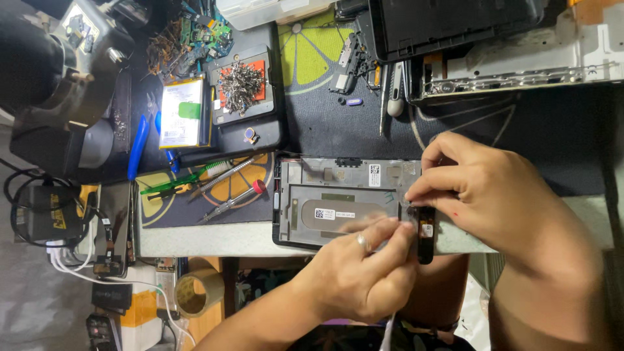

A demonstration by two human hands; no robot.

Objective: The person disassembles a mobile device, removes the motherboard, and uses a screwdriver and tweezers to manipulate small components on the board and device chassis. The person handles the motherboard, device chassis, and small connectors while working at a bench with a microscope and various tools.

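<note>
In the centre of the frame, an opened tablet (338,201) is lying on the work mat (520,130). The left hand (364,273), wearing a ring, is pinching a small black component (426,234) at the right part of the tablet. The right hand (494,192) is closing its fingertips on the top of the same component. Screwdrivers (227,188) are lying to the left, and a tray of screws (240,84) is sitting at the upper left.

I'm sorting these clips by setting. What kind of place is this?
Probably an electronics repair bench. Both hands work on an opened grey tablet shell, with thin metal screwdrivers, a tray piled with small silver screws and loose green circuit boards lying about it.
</note>
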